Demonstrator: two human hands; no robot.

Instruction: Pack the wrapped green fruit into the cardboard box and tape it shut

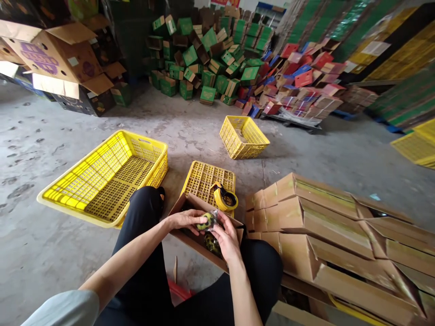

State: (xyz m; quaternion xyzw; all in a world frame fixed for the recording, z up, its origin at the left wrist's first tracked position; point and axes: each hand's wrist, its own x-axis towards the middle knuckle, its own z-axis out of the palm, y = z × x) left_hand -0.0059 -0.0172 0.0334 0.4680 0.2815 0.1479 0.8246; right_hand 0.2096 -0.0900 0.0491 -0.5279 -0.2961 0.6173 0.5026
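Two hands (185, 220) (227, 237) on rounded, plastic-wrapped green fruit (205, 222)

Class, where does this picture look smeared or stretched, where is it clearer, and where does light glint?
Head view: brown cartons at right stretch and smear toward the edge; head view: left hand and right hand, lower centre, look clearer; head view: the plastic-wrapped item between them shows small glints.

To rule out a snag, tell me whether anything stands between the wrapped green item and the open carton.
Nothing visible does: the left hand and right hand hold the wrapped green item over the open carton; another item lies inside.
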